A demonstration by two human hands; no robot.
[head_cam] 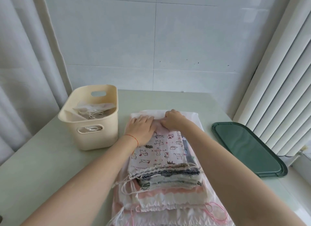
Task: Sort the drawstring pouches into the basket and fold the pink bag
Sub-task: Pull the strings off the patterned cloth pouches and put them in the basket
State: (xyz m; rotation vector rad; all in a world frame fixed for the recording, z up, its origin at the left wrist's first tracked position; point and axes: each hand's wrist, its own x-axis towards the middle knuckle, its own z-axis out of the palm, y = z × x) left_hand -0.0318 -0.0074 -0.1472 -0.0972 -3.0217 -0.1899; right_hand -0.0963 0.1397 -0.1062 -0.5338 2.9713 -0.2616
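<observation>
Reaching over the pouch stack at frame center, left hand lies flat, fingers straight, right hand pinches the pink bag; basket sits left, no readable writing

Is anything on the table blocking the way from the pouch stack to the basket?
Nothing visible does. The basket stands just left of the pouch stack, with bare table between; its open top already holds a few pouches.

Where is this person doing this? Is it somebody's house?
Probably a home, maybe a corner by a window, though I can't be sure. A pale table stands against a tiled wall, with a curtain at one side, and a cream basket holds cloth pouches.
</observation>
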